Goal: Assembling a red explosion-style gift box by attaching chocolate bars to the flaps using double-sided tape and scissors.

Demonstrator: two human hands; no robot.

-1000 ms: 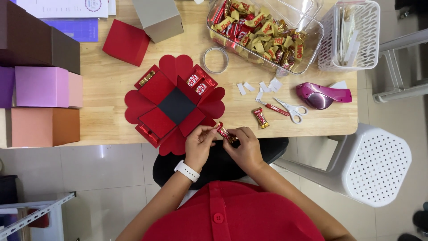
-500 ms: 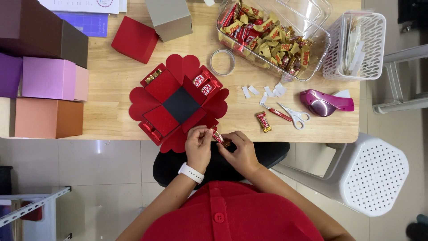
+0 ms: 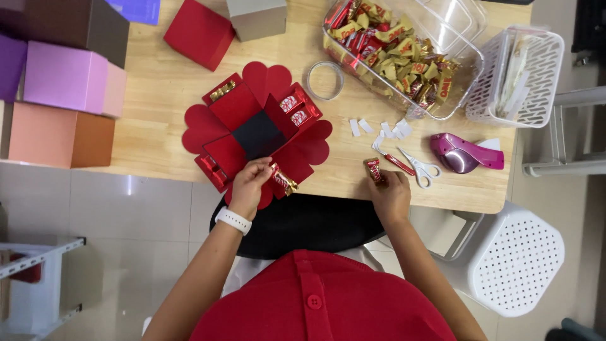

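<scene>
The left hand pinches a small wrapped chocolate bar against the near flap of the opened red paper box while the right hand closes its fingertips on another bar lying on the wooden table near the scissors — both bars look light, stiff and slick-wrapped, best gripped by their long edges.

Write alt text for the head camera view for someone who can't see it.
A person's left hand presses a wrapped candy bar onto an unfolded red paper box on a wooden table, while the right hand touches a small red candy near scissors.
</scene>
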